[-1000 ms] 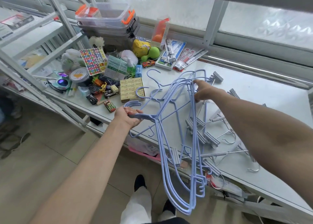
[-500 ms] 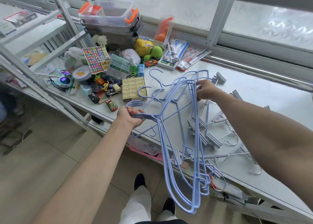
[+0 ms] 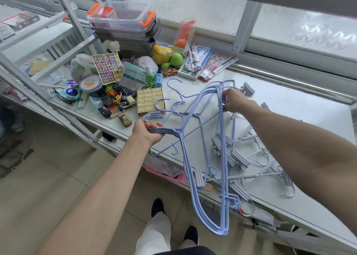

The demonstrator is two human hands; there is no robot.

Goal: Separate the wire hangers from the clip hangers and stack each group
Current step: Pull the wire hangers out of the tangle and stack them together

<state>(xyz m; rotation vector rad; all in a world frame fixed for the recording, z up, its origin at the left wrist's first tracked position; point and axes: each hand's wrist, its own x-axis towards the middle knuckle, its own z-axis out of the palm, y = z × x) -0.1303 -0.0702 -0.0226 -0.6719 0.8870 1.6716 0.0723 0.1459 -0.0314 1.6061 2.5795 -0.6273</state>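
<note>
blue wire hangers in left hand and right hand

— What's covered?
— The right forearm hides some clip hangers; the held wire hangers cross over others; the table runs off the right edge.
— Labels?
— Yellow box print; too small.
</note>
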